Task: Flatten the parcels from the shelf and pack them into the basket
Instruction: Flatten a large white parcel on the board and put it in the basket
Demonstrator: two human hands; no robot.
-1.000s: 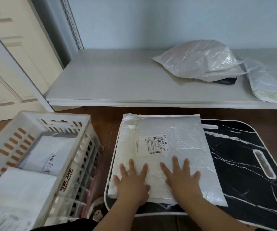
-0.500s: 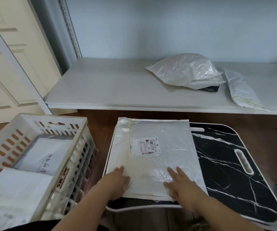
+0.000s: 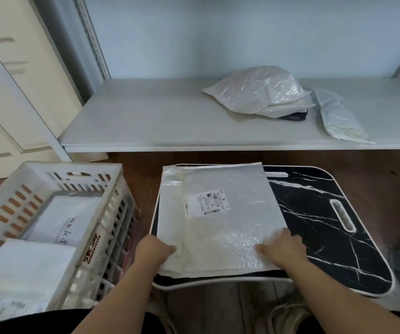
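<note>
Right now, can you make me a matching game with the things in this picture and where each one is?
Things:
1. bubble mailer
2. crumpled plastic bag
3. basket
4. marble tray

Places:
A. up on the white shelf
B. on the floor at the left, parcels inside
C. lying flat under the mailer
D. held at both near corners by the left hand and right hand

Pairs: 1-D, 2-A, 3-B, 4-C
</note>
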